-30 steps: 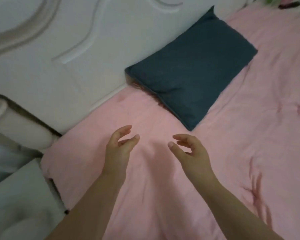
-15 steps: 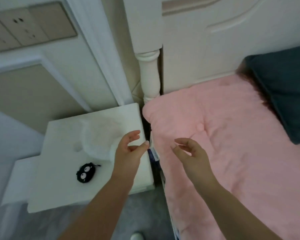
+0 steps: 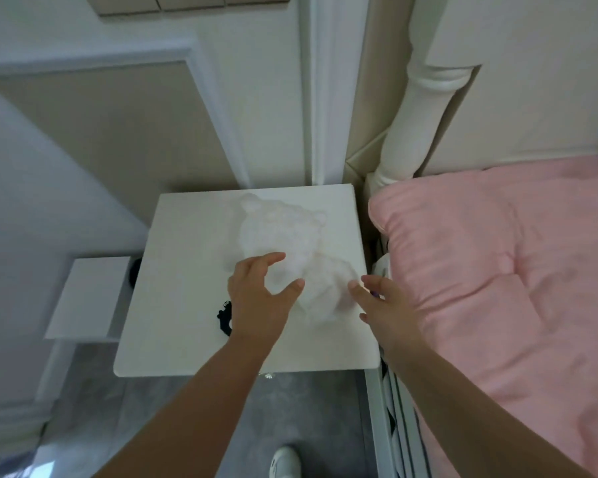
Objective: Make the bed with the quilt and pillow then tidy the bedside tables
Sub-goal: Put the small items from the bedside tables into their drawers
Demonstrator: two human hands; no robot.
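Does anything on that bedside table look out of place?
A white teddy bear lies flat on the table, and a small black toy sits near the left hand. Nothing looks spilled or damaged.

The left hand (image 3: 256, 298) hides most of a small black toy (image 3: 223, 318) on the desk (image 3: 173, 305), the white plush (image 3: 283, 243) blurs into the desktop, and the pink quilt (image 3: 497, 288) runs past the right edge.

- No text, label, brand, number or sign can be read anywhere in the view.
- The wall switch panel (image 3: 194, 3) at twelve o'clock shows plain faces; a faint mark near its top edge is too blurred to tell.
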